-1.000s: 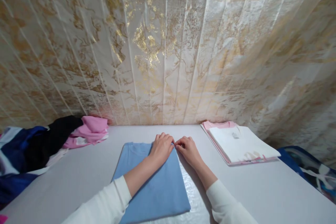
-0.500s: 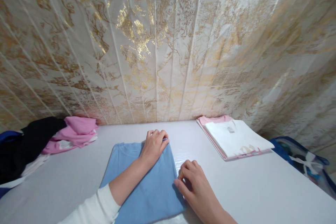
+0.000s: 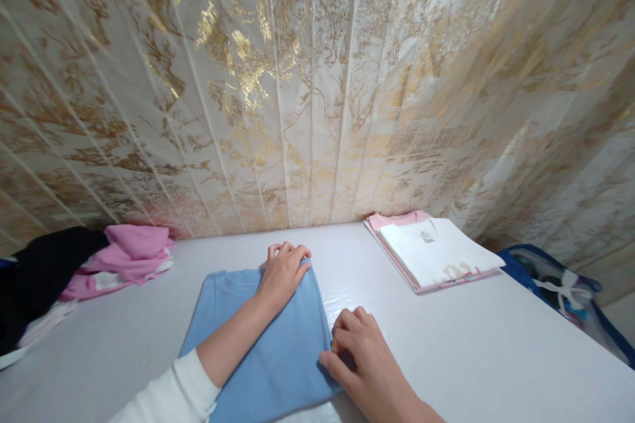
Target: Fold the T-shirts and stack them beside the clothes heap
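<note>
A blue T-shirt (image 3: pixel 278 344), folded into a flat rectangle, lies in front of me on the white table. My left hand (image 3: pixel 285 271) reaches across it, its curled fingers closed on the far right corner. Along the shirt's right edge, nearer to me, my right hand (image 3: pixel 360 357) has its thumb over the fabric and its fingers bent at the side, gripping the edge. The fingertips of my right hand are partly hidden. The shirt's near end runs out of the picture at the bottom.
On the table's right side sits a stack of folded shirts, a white one (image 3: pixel 436 251) above a pink one (image 3: pixel 397 218). Crumpled pink (image 3: pixel 133 254) and black (image 3: pixel 54 271) clothes lie at left. A blue-edged clear bag (image 3: pixel 555 284) is at right; a gold-patterned curtain (image 3: pixel 278 79) hangs behind.
The view has shifted slightly, so most things sit a little further left. My right hand has closed in on the shirt's right edge; my left hand stays at the far corner.
</note>
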The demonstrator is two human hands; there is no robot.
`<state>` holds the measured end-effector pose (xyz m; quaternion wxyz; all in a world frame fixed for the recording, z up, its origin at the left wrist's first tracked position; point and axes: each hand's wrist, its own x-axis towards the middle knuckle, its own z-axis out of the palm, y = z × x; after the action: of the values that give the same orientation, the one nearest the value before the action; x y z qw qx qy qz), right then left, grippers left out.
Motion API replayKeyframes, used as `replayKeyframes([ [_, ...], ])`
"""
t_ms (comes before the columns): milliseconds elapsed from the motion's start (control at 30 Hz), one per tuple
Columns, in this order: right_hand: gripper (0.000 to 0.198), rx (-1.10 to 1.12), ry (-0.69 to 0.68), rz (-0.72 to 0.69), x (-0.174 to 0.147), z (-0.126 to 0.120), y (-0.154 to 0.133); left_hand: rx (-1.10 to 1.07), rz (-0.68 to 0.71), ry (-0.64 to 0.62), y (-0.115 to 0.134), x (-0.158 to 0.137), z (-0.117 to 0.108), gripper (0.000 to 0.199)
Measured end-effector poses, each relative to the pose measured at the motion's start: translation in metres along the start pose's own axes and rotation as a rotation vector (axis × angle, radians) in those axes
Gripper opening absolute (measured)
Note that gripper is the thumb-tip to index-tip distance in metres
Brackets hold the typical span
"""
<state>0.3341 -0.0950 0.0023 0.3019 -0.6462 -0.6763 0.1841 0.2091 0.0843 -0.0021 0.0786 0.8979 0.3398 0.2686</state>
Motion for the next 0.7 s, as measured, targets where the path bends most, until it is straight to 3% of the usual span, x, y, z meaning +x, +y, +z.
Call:
replayKeyframes([
  [267,0.027,-0.05,-0.013,0.014,-0.001,0.0,-0.005,-0.014,-0.058,0.001,-0.001,-0.001,-0.001,0.013],
  [400,0.025,-0.082,-0.017,-0.008,-0.002,0.0,-0.003,0.007,-0.04,-0.032,-0.003,-0.001,0.0,0.005],
  [567,0.011,-0.139,0.063,-0.05,-0.004,0.001,0.001,0.049,-0.06,-0.059,-0.005,-0.001,0.002,0.01],
  [700,0.041,-0.139,0.071,-0.263,-0.006,0.017,-0.006,0.097,-0.146,-0.042,-0.006,0.005,0.008,0.015],
])
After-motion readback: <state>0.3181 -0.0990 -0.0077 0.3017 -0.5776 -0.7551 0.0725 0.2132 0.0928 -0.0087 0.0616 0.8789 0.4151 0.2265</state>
